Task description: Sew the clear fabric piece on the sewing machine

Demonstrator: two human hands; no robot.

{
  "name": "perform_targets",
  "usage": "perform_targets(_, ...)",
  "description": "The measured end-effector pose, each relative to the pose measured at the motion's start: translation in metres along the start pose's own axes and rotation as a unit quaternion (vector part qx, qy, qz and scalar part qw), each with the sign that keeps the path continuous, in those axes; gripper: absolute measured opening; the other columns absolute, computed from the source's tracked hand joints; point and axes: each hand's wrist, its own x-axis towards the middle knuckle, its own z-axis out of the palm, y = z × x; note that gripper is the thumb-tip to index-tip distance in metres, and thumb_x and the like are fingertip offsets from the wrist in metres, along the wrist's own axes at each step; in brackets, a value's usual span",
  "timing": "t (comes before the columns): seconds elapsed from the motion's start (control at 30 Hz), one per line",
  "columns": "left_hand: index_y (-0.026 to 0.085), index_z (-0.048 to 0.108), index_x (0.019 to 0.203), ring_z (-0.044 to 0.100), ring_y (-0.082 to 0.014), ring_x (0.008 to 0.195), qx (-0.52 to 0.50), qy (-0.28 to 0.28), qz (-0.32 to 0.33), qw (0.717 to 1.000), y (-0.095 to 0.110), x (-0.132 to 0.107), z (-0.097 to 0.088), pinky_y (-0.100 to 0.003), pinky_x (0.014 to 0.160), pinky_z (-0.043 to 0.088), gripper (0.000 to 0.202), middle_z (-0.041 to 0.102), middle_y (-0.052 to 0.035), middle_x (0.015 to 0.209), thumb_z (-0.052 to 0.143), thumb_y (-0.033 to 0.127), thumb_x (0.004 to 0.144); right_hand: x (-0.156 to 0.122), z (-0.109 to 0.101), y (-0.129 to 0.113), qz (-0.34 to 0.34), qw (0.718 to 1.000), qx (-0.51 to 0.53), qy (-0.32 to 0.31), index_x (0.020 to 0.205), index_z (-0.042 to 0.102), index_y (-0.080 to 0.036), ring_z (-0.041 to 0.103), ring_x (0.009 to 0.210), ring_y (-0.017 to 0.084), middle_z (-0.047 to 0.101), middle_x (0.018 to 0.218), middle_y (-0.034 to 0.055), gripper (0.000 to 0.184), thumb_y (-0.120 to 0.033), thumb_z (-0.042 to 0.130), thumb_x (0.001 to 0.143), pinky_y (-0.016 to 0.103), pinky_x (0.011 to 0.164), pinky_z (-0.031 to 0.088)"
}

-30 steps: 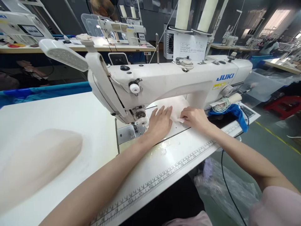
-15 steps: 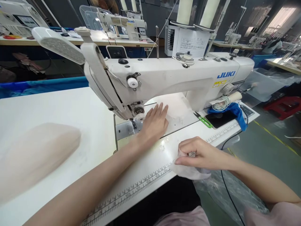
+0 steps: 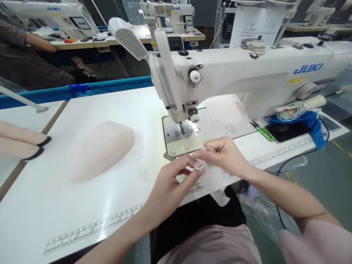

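Observation:
Both my hands meet just in front of the needle plate of a white JUKI sewing machine. My left hand pinches the edge of a small sheer white fabric piece with thumb and fingers. My right hand is closed on the same piece from the right. The fabric hangs over the table's front edge. The presser foot has nothing under it.
A pale pink fabric pile lies on the white table to the left. Green thread snips, a phone and a blue cloth lie to the right. Another person's sleeve shows at far left.
My left hand left the machine bed and came back to the front edge. My right hand brought the sheer piece up from the table edge, and both hands now hold it. The view shifted left.

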Motion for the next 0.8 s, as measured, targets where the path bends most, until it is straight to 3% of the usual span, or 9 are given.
perform_targets(0.13, 0.021, 0.061, 0.077, 0.064, -0.0165, 0.073, -0.155, -0.131, -0.108, 0.973, -0.010, 0.007, -0.033, -0.030, 0.068, 0.057, 0.025, 0.065, -0.0041, 0.077, 0.048, 0.034, 0.093, 0.010, -0.012, -0.003, 0.100, 0.984, 0.052, -0.137, 0.044, 0.052, -0.017, 0.035, 0.043, 0.005, 0.048, 0.043, -0.0050, 0.053, -0.055, 0.074, 0.072, 0.023, 0.047, 0.028)
perform_targets(0.23, 0.020, 0.060, 0.074, 0.067, -0.0195, 0.073, -0.143, -0.180, -0.147, 0.962, -0.014, 0.016, -0.049, -0.034, 0.068, 0.058, 0.043, 0.069, -0.0085, 0.080, 0.030, 0.040, 0.098, 0.016, -0.010, -0.001, 0.151, 0.966, 0.054, -0.203, 0.047, 0.062, -0.017, 0.041, 0.043, 0.005, 0.056, 0.047, -0.0023, 0.050, -0.056, 0.069, 0.077, 0.022, 0.050, 0.034)
perform_targets(0.3, 0.020, 0.061, 0.078, 0.068, -0.0202, 0.080, -0.090, -0.172, -0.121, 0.974, -0.013, 0.021, -0.051, -0.036, 0.074, 0.058, 0.046, 0.071, -0.0086, 0.086, 0.027, 0.044, 0.098, 0.020, -0.005, 0.001, 0.156, 0.967, 0.033, -0.200, 0.051, 0.065, -0.018, 0.046, 0.047, 0.006, 0.060, 0.050, -0.0017, 0.046, -0.054, 0.069, 0.079, 0.022, 0.053, 0.038)
perform_targets(0.4, 0.020, 0.060, 0.085, 0.068, -0.0194, 0.085, -0.058, -0.159, -0.083, 0.982, -0.009, 0.026, -0.047, -0.032, 0.073, 0.057, 0.024, 0.070, -0.0054, 0.090, 0.057, 0.044, 0.088, 0.026, 0.000, 0.006, 0.155, 0.966, 0.021, -0.207, 0.058, 0.068, -0.018, 0.054, 0.052, 0.009, 0.062, 0.053, -0.0016, 0.042, -0.053, 0.068, 0.080, 0.024, 0.058, 0.042)
perform_targets(0.5, 0.019, 0.056, 0.079, 0.062, -0.0132, 0.064, -0.068, -0.142, -0.093, 0.983, -0.010, 0.030, -0.043, -0.025, 0.057, 0.051, 0.021, 0.063, 0.0004, 0.068, 0.064, 0.037, 0.084, 0.033, -0.007, 0.010, 0.134, 0.967, 0.007, -0.219, 0.060, 0.067, -0.017, 0.057, 0.058, 0.010, 0.063, 0.056, -0.0017, 0.039, -0.050, 0.067, 0.082, 0.025, 0.064, 0.044)
perform_targets(0.6, 0.019, 0.054, 0.079, 0.046, -0.0081, 0.046, -0.060, -0.129, -0.109, 0.984, -0.016, 0.034, -0.045, -0.020, 0.045, 0.040, 0.022, 0.047, 0.0072, 0.051, 0.062, 0.038, 0.086, 0.043, -0.020, 0.011, 0.115, 0.965, -0.031, -0.235, 0.073, 0.070, -0.017, 0.059, 0.069, 0.010, 0.067, 0.070, -0.0017, 0.022, -0.039, 0.074, 0.077, 0.025, 0.068, 0.044)
perform_targets(0.7, 0.020, 0.054, 0.082, 0.041, -0.0078, 0.044, -0.040, -0.139, -0.119, 0.982, -0.021, 0.039, -0.049, -0.019, 0.042, 0.035, 0.020, 0.041, 0.0088, 0.049, 0.063, 0.038, 0.085, 0.053, -0.029, 0.009, 0.088, 0.963, -0.088, -0.241, 0.085, 0.072, -0.018, 0.053, 0.062, 0.006, 0.067, 0.075, -0.0033, 0.017, -0.029, 0.077, 0.073, 0.022, 0.060, 0.040)
perform_targets(0.8, 0.022, 0.053, 0.084, 0.036, -0.0078, 0.040, 0.013, -0.126, -0.128, 0.984, -0.022, 0.045, -0.052, -0.019, 0.038, 0.030, 0.019, 0.035, 0.0104, 0.047, 0.061, 0.039, 0.086, 0.062, -0.029, 0.007, 0.075, 0.961, -0.136, -0.229, 0.078, 0.072, -0.016, 0.045, 0.048, 0.003, 0.063, 0.064, -0.0051, 0.009, -0.024, 0.074, 0.075, 0.021, 0.049, 0.035)
